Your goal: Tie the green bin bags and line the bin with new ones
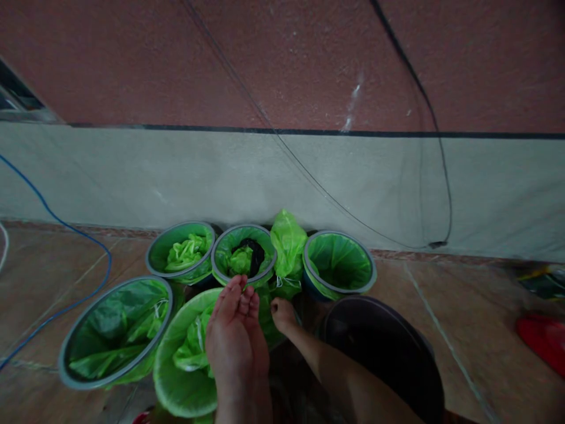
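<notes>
Several round bins lined with green plastic bags stand on the tiled floor by a wall. My left hand [236, 333] hovers over the front middle bin [176, 388], fingers bunched together at the rim of the back middle bin [220, 250]; what they pinch is hidden. My right hand [282, 313] is curled closed at the foot of a loose, bunched green bag [289, 244] that stands between the back middle bin and the back right bin [368, 280]. A dark bin [388, 347] with a black lining sits under my right forearm.
Two more green-lined bins stand at the back left [152, 262] and front left [66, 365]. A blue cable [66, 225] crosses the floor at left. Black wires [444, 176] hang on the wall. A red object [545, 341] lies at the far right.
</notes>
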Motion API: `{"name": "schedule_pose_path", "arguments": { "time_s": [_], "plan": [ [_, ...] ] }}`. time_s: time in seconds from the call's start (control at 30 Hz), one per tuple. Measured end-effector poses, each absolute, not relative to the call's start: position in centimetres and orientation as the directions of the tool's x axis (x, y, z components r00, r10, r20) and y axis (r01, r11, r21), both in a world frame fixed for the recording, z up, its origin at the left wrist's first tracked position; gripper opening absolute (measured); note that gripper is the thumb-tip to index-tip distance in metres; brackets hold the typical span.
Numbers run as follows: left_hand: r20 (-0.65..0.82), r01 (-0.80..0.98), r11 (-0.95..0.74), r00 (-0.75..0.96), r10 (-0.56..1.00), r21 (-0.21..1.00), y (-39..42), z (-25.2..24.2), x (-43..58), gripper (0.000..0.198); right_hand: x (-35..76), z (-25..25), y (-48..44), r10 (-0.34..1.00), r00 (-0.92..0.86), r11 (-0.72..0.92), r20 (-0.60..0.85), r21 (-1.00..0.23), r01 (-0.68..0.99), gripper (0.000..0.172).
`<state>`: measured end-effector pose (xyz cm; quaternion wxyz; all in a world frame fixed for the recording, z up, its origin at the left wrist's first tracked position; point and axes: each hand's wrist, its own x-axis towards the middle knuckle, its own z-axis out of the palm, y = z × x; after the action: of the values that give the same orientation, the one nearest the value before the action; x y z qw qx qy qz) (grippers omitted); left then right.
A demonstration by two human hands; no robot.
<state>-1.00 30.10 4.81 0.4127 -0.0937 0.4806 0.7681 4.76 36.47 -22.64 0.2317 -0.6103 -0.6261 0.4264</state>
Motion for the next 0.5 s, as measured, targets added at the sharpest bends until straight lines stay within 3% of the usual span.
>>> {"name": "schedule_pose_path", "arguments": {
  "time_s": [0.13, 0.3, 0.43, 0.5],
  "plan": [
    [-0.540, -0.733, -0.213, -0.636, 0.552, 0.646, 30.0, 4.9, -0.7, 0.015, 6.3, -19.3, 36.9, 0.977, -0.119, -0.112, -0.175, -0.903, 0.414, 0.013],
    [-0.544, -0.732, -0.229, -0.645, 0.537, 0.641, 29.8, 5.2, -0.8, 0.014, 7.7, -14.9, 37.3, 0.905, -0.260, -0.247, -0.336, -0.915, 0.320, 0.012],
    [-0.520, -0.710, -0.238, -0.665, 0.537, 0.662, 29.5, 5.6, -1.4, 0.011, 8.7, -10.6, 38.7, 0.925, -0.253, -0.289, -0.282, -0.957, 0.010, 0.018],
    [-0.509, -0.692, -0.238, -0.682, 0.524, 0.682, 29.5, 5.5, -1.6, 0.008, 9.3, -7.8, 39.3, 0.943, -0.239, -0.228, -0.231, -0.973, 0.038, 0.021]
  ]
}}
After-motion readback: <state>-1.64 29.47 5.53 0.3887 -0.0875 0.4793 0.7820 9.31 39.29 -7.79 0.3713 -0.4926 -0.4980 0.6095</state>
